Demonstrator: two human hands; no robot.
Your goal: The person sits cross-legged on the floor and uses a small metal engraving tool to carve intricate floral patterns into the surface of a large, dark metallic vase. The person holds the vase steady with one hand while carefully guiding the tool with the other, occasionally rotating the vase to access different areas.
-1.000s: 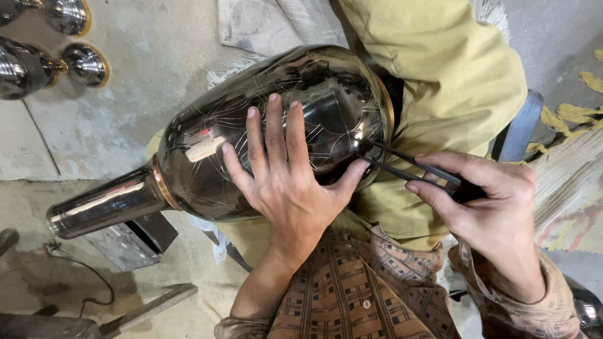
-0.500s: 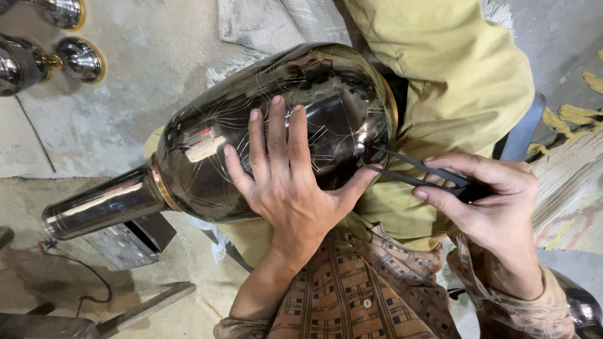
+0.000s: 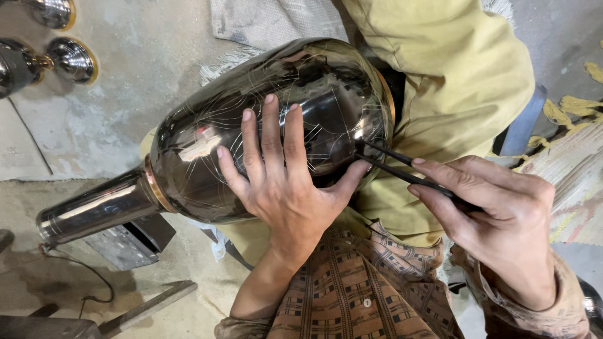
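Observation:
A large dark shiny metal vase [image 3: 207,135] lies on its side across my lap, its neck with a copper-coloured band pointing left. Fine scratched lines cover its belly. My left hand [image 3: 282,179] rests flat on the vase with fingers spread, steadying it. My right hand [image 3: 496,216] pinches a thin black two-legged scribing tool [image 3: 402,168], whose tips touch the vase's surface at its right end, just beside my left thumb.
My yellow trouser leg [image 3: 452,75] lies under the vase. Shiny metal vessels [image 3: 44,56] stand at the top left on the concrete floor. A grey block [image 3: 125,242] sits under the vase's neck, and a metal bar [image 3: 147,306] lies at the lower left.
The tool's tips have slid slightly left along the vase's right end, and my right hand has followed. My left hand stays pressed on the vase.

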